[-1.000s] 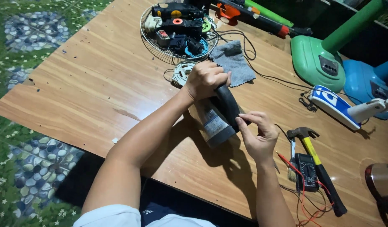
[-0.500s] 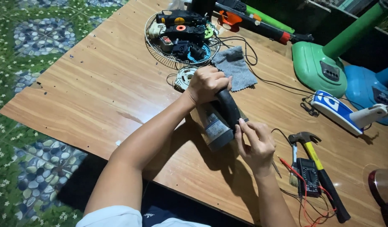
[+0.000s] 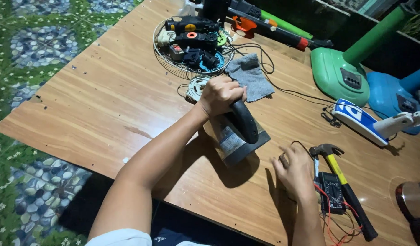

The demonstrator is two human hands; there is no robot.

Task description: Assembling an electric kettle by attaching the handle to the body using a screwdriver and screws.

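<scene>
**Right hand off the iron, now flat on table**

Since the earlier frame, right hand (image 3: 294,171) has left the clothes iron (image 3: 237,134) and lies on the table (image 3: 105,105), fingers loosely spread, holding nothing, just beside the hammer (image 3: 340,175) and black multimeter (image 3: 332,192). Left hand (image 3: 220,94) is wrapped tight round the iron's dark handle, iron tipped on its side at mid-table. Grey cloth (image 3: 251,77) and wire fan guard (image 3: 173,64) of parts lie behind. Iron now steadied by one hand only.
</scene>
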